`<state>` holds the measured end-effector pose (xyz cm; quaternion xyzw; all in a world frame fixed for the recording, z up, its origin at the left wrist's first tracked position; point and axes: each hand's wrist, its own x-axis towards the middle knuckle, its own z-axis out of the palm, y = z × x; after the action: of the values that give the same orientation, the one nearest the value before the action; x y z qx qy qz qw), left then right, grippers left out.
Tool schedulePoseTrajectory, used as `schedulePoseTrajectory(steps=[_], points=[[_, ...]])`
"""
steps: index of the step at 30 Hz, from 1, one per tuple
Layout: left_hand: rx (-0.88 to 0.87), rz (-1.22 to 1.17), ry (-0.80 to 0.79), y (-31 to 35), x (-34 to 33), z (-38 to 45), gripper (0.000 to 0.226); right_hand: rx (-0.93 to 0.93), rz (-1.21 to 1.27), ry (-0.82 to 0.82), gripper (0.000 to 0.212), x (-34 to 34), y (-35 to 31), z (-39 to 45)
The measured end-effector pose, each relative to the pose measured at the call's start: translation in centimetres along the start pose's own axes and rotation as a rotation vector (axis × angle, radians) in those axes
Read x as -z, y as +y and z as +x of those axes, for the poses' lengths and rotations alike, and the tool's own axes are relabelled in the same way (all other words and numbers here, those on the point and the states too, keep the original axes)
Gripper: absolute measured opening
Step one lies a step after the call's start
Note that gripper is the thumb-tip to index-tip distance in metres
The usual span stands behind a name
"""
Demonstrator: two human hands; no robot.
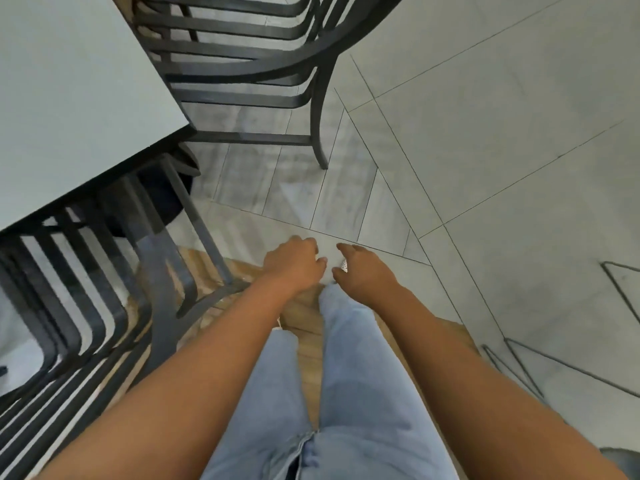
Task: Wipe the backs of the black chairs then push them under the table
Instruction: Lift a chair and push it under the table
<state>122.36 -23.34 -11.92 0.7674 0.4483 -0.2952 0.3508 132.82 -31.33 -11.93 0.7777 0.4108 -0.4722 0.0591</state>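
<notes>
Both arms reach forward and down over legs in light blue jeans [349,410]. The left hand [294,263] hangs with its fingers loosely curled, its grip released and holding nothing that shows. The right hand [363,271] hangs just beside it, apart from it, fingers loosely bent; a small pale patterned scrap [344,265] shows at its thumb side, but whether the grip holds it cannot be told. To the left of the left hand stands one black chair [114,271], its slatted back toward the person and its seat part under the pale bench [76,109]. Ahead of both hands, well apart, the second black chair [242,67] stands at the bench's far side. Beneath the hands lies grey tiled floor [485,133].
</notes>
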Motion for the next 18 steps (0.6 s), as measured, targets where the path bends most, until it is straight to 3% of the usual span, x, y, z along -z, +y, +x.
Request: schedulePoseTrajectory(steps=[12,18], points=[[0.179,-0.231,0.052,9.6,2.9,6.6,0.051,0.069,-0.119,-0.069,0.069,11.0,7.0,6.5],[0.277,-0.503,0.236,12.4,6.9,9.1,0.059,0.101,-0.079,-0.072,0.071,16.1,7.0,10.5]])
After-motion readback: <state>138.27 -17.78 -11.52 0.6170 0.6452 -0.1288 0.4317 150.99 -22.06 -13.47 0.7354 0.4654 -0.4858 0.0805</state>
